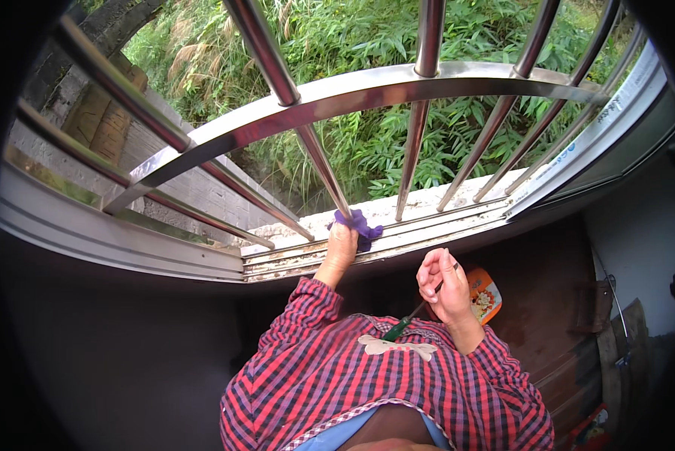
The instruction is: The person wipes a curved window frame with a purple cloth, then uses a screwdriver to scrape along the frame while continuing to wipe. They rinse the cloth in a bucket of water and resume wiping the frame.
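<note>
Hiding fingertips of the left hand (pixel 342 246) in purple cloth (pixel 361 226) at centre; cropping steel bars (pixel 430 37) along the top edge

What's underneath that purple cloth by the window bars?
The window track shows on both sides of the purple cloth, so it likely runs beneath. The patch covered by cloth and left hand is hidden.

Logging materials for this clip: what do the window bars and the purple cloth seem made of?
Window bars: polished metal, likely stainless steel, judging by bright, streaked reflections. The purple cloth at the left hand: soft, matt fabric, bunched in folds; fibre unclear.
</note>
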`<action>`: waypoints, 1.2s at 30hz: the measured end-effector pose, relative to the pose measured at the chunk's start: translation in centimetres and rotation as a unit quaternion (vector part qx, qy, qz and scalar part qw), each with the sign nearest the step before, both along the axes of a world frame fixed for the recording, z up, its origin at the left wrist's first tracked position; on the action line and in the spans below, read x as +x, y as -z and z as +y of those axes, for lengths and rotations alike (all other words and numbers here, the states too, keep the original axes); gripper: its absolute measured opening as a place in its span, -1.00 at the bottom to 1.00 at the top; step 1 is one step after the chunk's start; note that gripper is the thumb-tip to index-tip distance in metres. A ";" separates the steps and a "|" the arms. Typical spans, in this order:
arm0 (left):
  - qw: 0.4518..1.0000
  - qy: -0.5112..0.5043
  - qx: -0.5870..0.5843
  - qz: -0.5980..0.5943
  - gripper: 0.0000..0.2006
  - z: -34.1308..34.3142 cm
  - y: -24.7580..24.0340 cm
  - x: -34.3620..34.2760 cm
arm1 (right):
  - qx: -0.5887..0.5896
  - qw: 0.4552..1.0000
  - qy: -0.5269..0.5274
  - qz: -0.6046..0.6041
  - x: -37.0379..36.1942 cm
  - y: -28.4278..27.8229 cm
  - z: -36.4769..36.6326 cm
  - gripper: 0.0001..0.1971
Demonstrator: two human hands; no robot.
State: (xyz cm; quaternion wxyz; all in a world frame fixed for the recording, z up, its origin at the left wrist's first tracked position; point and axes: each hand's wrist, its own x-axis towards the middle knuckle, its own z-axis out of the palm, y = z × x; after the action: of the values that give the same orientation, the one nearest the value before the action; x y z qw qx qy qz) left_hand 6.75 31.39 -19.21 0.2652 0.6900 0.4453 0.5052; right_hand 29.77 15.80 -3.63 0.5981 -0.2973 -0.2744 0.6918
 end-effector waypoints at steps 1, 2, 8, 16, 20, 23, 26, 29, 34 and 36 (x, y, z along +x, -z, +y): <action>0.993 -0.040 -0.006 0.113 -0.81 -0.7 -0.1 -0.5 | -0.003 1.000 -0.001 -0.006 -0.1 -0.3 -0.4 -0.59; 0.972 -0.072 0.015 0.222 -0.81 -1.5 -0.6 -1.4 | 0.006 1.000 0.000 0.001 -0.2 -0.3 -0.6 -0.59; 0.988 0.037 0.090 -0.120 -0.72 -8.1 -9.7 -1.7 | 0.078 0.997 0.024 0.015 1.4 -0.6 -0.5 -0.58; 0.950 -0.102 0.292 -0.044 -0.73 -2.9 -26.2 9.4 | 0.080 0.997 0.000 0.007 5.0 -0.7 -0.2 -0.59; 0.892 -0.304 0.317 -0.109 -0.77 0.2 -30.7 17.6 | 0.056 0.998 0.019 0.012 8.1 -1.0 -0.1 -0.59; 0.885 -0.399 0.224 -0.086 -0.85 1.1 -31.0 19.0 | 0.051 0.998 0.025 0.017 10.0 -0.5 0.2 -0.59; 0.890 -0.344 0.292 -0.058 -0.80 1.7 -30.4 17.0 | 0.045 0.998 0.017 0.037 11.2 0.0 0.7 -0.59; 0.930 -0.164 0.317 -0.089 -0.71 1.8 -29.8 13.4 | 0.037 0.999 -0.005 0.033 11.2 0.4 1.6 -0.60; 0.942 0.072 0.293 -0.146 -0.46 3.8 -29.0 9.4 | 0.039 0.997 -0.050 0.040 10.4 0.4 2.7 -0.61; 0.947 0.098 0.261 -0.157 -0.47 4.6 -28.1 9.1 | 0.043 0.998 -0.044 0.034 10.5 0.2 2.6 -0.61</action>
State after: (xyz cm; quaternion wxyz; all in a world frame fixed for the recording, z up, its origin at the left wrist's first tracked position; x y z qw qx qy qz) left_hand 15.83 36.04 8.92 0.1908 0.6870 0.1809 0.6774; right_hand 40.25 18.39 -3.83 0.5883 -0.2354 -0.2959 0.7148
